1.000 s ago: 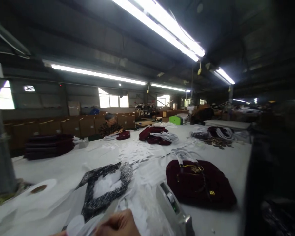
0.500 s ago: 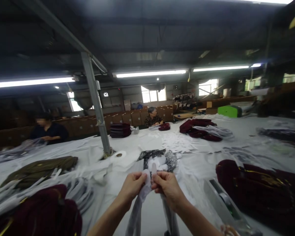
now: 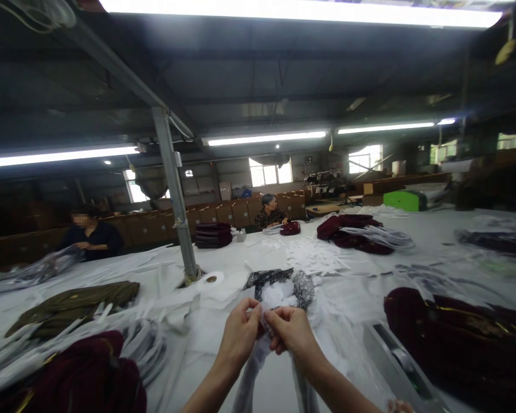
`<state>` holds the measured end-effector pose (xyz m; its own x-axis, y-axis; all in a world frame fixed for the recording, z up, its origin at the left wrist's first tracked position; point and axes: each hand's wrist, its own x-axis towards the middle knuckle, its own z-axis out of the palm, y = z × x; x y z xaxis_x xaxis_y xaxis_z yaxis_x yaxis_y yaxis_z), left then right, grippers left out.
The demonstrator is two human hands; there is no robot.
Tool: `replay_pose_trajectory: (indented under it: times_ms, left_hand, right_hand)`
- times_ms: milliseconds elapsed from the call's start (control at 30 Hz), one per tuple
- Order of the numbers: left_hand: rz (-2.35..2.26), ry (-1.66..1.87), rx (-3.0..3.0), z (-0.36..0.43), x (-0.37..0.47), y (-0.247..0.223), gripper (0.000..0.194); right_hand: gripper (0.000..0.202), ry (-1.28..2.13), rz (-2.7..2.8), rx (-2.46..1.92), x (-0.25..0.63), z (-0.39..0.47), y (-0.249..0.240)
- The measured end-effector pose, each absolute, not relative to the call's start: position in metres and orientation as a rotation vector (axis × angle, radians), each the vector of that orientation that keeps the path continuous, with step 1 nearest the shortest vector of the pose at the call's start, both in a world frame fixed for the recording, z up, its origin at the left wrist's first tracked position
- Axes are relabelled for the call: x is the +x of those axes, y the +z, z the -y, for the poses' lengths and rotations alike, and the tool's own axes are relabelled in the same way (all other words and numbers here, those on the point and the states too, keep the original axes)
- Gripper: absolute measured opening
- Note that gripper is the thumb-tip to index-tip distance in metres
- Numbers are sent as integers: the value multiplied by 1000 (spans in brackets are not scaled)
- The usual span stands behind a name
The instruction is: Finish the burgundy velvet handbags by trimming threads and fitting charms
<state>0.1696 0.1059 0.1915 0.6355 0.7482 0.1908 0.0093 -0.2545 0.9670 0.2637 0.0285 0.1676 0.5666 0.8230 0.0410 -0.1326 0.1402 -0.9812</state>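
My left hand (image 3: 241, 327) and my right hand (image 3: 290, 332) meet at the centre, above the white table (image 3: 210, 338). Both pinch a pale translucent strip (image 3: 254, 367), whose two lengths hang down below them. Thumbs and forefingers almost touch, and the pinched part is mostly hidden between the fingertips. Just beyond the hands lies a black-and-white speckled bag (image 3: 303, 289) with crumpled white pieces (image 3: 277, 293) in it.
Maroon bags lie at the right (image 3: 456, 338) and near left (image 3: 77, 373), beside an olive pile (image 3: 77, 304). A metal dispenser (image 3: 404, 361) stands right of my forearm. A post (image 3: 176, 201) rises at left. Two people (image 3: 92, 238) sit across the table.
My left hand has moved right, up against my right hand. The strip's ends, which stuck up apart between the fingers, are now gathered together. The view has tilted slightly upward.
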Motion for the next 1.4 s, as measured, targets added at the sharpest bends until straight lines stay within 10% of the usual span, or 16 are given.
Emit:
replay_pose_trajectory:
  times_ms: [933, 1200, 1400]
  left_hand:
    - [-653, 959, 1883, -86, 164, 183, 34]
    - [-740, 545, 1387, -106, 173, 195, 35]
    - [-744, 553, 1410, -105, 175, 197, 37]
  right_hand:
    - [41, 764, 663, -1159, 262, -26, 159]
    - [45, 649, 768, -1265, 261, -24, 160]
    - [29, 91, 965, -1425, 268, -15, 168]
